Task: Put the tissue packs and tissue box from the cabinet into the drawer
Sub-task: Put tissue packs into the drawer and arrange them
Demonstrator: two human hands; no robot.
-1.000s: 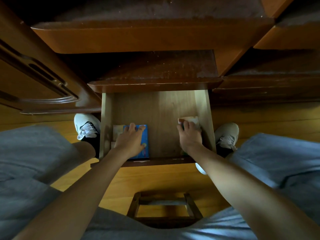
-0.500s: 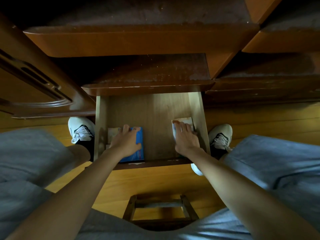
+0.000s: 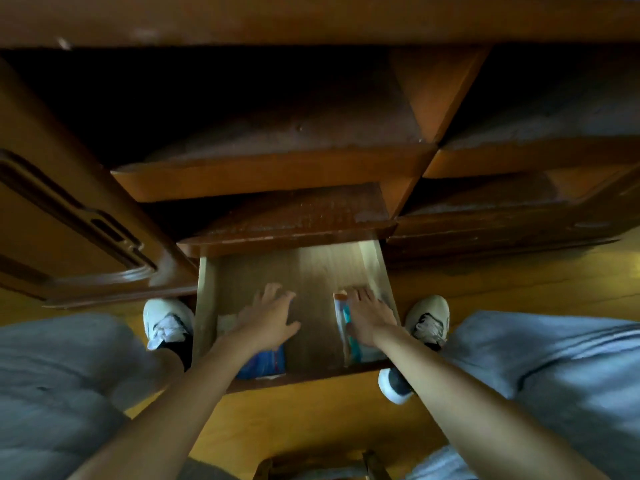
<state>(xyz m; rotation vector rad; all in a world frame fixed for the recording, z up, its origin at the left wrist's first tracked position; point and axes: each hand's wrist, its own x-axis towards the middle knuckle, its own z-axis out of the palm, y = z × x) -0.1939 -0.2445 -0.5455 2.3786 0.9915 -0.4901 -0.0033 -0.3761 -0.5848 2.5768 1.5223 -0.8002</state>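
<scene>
Inside the open drawer [image 3: 204, 299], a blue tissue pack [image 3: 265, 362] is covered by the spread-fingered left hand [image 3: 268, 318] and a pale pack [image 3: 343, 320] is pressed flat by the right hand [image 3: 369, 315]; both are judged light, soft, best pinched at the edges.

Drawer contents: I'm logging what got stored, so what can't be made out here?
- Blue pack: mostly hidden under left hand; print blurred.
- Pack under right hand: label smeared.
- Pale item by drawer wall: unidentifiable.
- Cabinet shelves: too dark.
</scene>
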